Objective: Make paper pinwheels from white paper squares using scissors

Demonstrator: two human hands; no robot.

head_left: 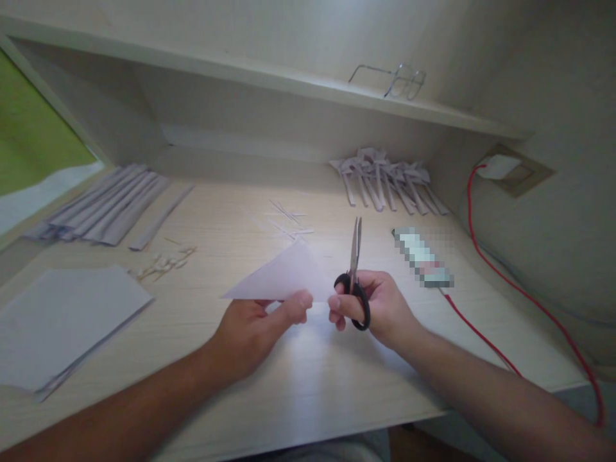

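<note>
— What's your left hand (pixel 255 324) doing?
— Pinching the folded paper (pixel 283 276) by its lower edge, above the desk (pixel 308 385).
— And your right hand (pixel 373 305)?
— Fingers through the handles of the scissors (pixel 355 276), blades together, pointing up just beside the paper.

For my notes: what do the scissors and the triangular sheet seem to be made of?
Scissors: seemingly steel blades with a dull grey sheen; glossy black handles, likely plastic, in the right hand. Triangular sheet: thin matte white paper, apparently, pinched by the left hand.
</note>
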